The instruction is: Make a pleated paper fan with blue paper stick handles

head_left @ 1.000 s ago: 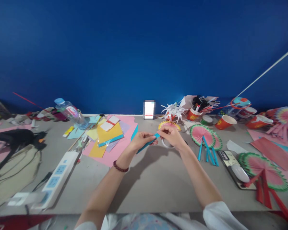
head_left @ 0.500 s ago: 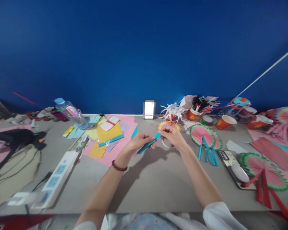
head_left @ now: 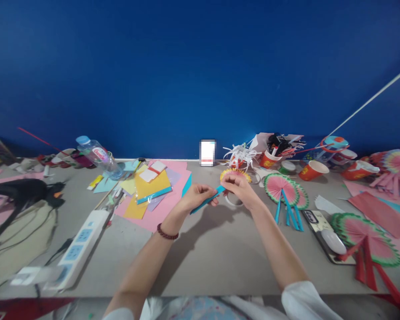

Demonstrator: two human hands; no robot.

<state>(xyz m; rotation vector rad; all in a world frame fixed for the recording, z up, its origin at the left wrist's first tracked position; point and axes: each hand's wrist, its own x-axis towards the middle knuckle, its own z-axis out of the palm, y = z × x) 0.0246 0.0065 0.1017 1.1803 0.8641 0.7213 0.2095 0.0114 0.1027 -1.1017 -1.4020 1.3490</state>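
Observation:
My left hand (head_left: pixel 196 196) and my right hand (head_left: pixel 239 187) both pinch a narrow blue paper strip (head_left: pixel 206 201) above the grey table (head_left: pixel 206 249). The left holds its lower part, the right grips its upper end with closed fingers. A small yellow and pink pleated paper fan (head_left: pixel 235 173) lies just behind my right hand. A roll of white tape (head_left: pixel 232 199) lies under my right hand.
A stack of coloured paper sheets (head_left: pixel 151 191) and a water bottle (head_left: pixel 98 156) lie to the left, with a white power strip (head_left: pixel 80 246) nearer me. Pink fans with blue sticks (head_left: pixel 285 193), red cups (head_left: pixel 311 170), a phone (head_left: pixel 326 231) and more fans fill the right.
Both hands shifted only slightly while keeping hold of the blue strip; its angle changed a little.

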